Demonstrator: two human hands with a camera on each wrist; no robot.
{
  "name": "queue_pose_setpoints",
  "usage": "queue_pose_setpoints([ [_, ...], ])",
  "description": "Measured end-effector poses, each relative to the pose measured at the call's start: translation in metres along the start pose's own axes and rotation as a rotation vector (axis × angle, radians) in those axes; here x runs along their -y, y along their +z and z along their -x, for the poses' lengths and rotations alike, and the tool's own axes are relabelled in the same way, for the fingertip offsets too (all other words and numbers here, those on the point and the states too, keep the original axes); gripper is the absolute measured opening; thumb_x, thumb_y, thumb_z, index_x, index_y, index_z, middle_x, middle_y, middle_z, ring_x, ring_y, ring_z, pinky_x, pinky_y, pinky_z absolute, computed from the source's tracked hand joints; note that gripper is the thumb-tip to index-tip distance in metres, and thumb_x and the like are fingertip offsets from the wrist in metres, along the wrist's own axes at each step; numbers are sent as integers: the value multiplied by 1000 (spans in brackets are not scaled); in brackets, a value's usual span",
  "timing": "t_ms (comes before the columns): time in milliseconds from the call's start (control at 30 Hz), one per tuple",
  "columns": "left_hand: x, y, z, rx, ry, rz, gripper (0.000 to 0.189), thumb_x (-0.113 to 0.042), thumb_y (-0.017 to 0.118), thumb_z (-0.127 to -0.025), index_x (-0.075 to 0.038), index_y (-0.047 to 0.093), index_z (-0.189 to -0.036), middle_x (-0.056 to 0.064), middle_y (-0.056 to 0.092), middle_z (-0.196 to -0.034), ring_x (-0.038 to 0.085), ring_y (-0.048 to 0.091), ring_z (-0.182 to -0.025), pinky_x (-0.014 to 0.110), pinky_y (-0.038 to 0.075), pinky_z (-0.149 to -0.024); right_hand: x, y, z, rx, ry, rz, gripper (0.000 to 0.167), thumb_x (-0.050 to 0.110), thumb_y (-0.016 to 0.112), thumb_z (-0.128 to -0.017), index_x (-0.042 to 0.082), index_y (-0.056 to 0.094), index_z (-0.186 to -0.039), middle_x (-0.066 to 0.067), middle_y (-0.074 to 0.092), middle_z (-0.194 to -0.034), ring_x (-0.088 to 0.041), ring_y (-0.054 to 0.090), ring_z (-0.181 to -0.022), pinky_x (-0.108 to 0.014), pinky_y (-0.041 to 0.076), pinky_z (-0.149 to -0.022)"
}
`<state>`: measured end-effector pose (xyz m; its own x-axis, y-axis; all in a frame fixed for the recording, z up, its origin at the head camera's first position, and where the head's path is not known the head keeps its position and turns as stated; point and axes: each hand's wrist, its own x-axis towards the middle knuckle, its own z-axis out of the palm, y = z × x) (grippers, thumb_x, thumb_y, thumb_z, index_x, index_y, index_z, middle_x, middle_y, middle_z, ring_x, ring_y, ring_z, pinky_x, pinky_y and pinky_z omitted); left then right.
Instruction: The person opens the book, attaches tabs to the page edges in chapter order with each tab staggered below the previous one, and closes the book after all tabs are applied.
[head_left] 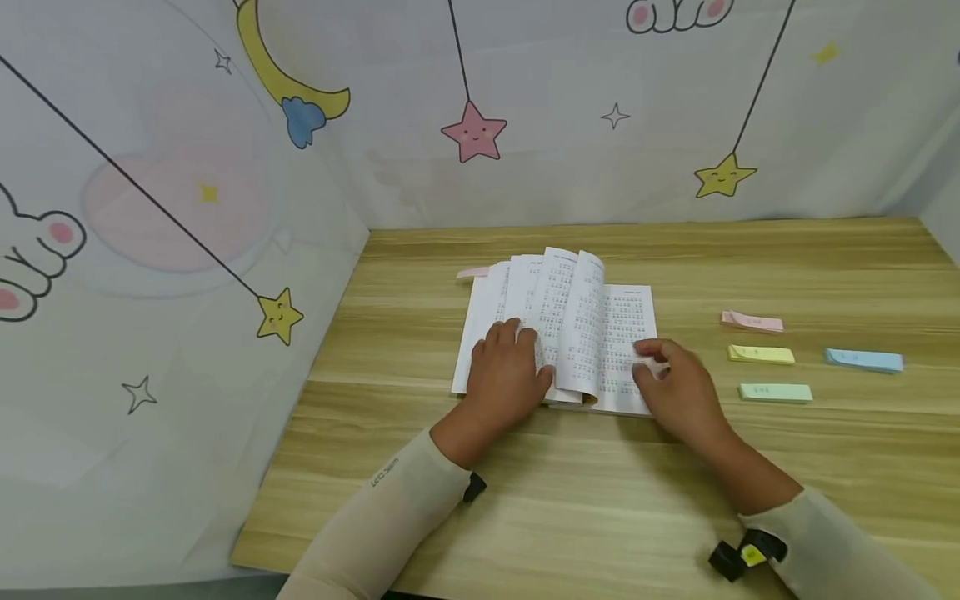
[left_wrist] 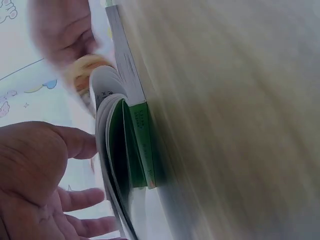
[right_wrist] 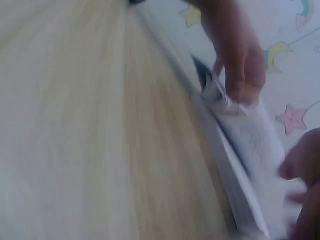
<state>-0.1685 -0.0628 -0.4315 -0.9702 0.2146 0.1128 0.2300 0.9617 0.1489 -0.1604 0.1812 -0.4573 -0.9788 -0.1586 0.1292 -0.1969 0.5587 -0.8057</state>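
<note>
An open book (head_left: 626, 350) with printed rows lies on the table, several loose pages fanned and curling up near its middle. My left hand (head_left: 510, 362) rests on the left-hand pages with its fingers spread. In the left wrist view, its thumb (left_wrist: 80, 142) touches the bent pages, and the green spine (left_wrist: 142, 135) shows below. At the right page's outer edge is my right hand (head_left: 682, 387), thumb and forefinger apart with nothing seen between them. The right wrist view shows its fingers (right_wrist: 295, 165) blurred above the page. A pink sticky tab (head_left: 472, 272) sticks out at the book's upper left.
Right of the book lie pink (head_left: 752, 322), yellow (head_left: 761, 355) and green (head_left: 776, 392) sticky-note pads in a column. A blue pad (head_left: 864, 360) lies farther right. Wall sheets with printed stars (head_left: 474, 133) border the wooden table (head_left: 585, 500) at the back and left.
</note>
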Motion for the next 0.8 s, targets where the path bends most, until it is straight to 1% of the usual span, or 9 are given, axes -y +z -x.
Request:
queue_pose_setpoints([
  [67,0,0,0,-1,-5,3,58,-40,72,-95,-6,56,-139,18,48,-148,38,43,-138,55,40,-106,-8,-2,-2,-46,46,233,49,16,68,-93,-16,56,-129,-42,40,-141,-56,34,-133,-64,29,-105],
  [133,-1,1,0,-3,-2,8,60,-39,72,-95,-7,54,-142,18,48,-147,38,42,-138,55,40,-106,-15,-3,-2,-25,39,354,60,19,70,-91,-23,51,-130,-48,23,-147,-63,13,-139,-76,15,-104],
  [267,-1,1,0,-3,13,4,53,-41,70,-96,-9,59,-136,18,49,-147,38,42,-138,55,40,-106,-20,0,0,-39,-14,411,54,18,72,-89,-20,57,-125,-45,24,-149,-62,14,-139,-78,20,-100],
  [400,-1,-1,0,-11,27,47,51,-51,49,-106,-10,65,-132,17,53,-144,38,44,-138,55,40,-106,-15,5,1,-69,-171,300,53,13,76,-88,-11,59,-132,-38,32,-152,-58,25,-139,-75,23,-104],
  [500,-1,-4,-1,-47,50,104,82,-65,15,-105,-9,72,-123,15,59,-140,36,48,-136,56,41,-104,-6,7,4,116,-338,88,55,10,65,-98,1,48,-149,-25,35,-158,-47,29,-146,-54,24,-117],
  [567,-1,-6,-2,-77,61,119,97,-72,5,-99,-8,78,-105,13,66,-127,34,56,-125,54,46,-98,1,9,7,290,-393,-42,56,6,53,-104,9,37,-158,-14,34,-163,-34,28,-150,-36,22,-120],
  [667,-3,-8,-3,-74,31,84,92,-79,17,-97,-8,76,-88,7,69,-108,28,61,-109,49,48,-87,6,10,10,431,-427,-161,59,-3,46,-102,13,36,-158,-3,43,-159,-23,33,-148,-19,22,-115],
  [733,-4,-8,-3,-41,-5,41,77,-74,40,-98,-6,75,-91,6,68,-107,27,61,-107,48,48,-86,7,11,10,401,-400,-175,56,-7,47,-99,10,43,-152,-3,55,-148,-23,46,-140,-24,32,-111],
  [800,-4,-7,-3,-5,-48,16,64,-64,58,-95,-3,73,-107,8,66,-118,29,59,-115,49,47,-92,6,11,9,280,-329,-140,46,-6,49,-99,8,51,-143,-6,63,-137,-27,57,-128,-30,43,-101],
])
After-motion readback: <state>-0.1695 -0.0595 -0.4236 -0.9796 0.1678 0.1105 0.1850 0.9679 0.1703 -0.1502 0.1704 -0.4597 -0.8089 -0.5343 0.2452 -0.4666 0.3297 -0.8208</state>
